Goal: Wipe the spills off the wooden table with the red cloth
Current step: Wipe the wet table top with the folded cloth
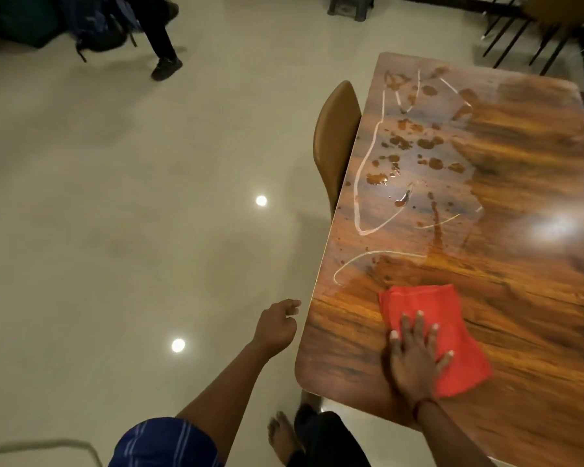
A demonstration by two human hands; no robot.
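Observation:
A folded red cloth (442, 332) lies flat on the wooden table (526, 298) near its front left corner. My right hand (413, 357) presses down on the cloth's near half with fingers spread and straight. Brown spills (415, 143) in blots and streaks, with thin pale lines, cover the table's left and far part beyond the cloth. A wet smear reaches down to the cloth's far edge. My left hand (277, 326) hangs over the floor just left of the table edge, fingers loosely curled, holding nothing.
A tan chair (334, 146) is pushed against the table's left side. Black chair legs (520, 35) stand behind the far right corner. A person's leg and shoe (166, 62) and a dark bag (98, 28) are at the far left. My bare foot (284, 436) stands by the table corner.

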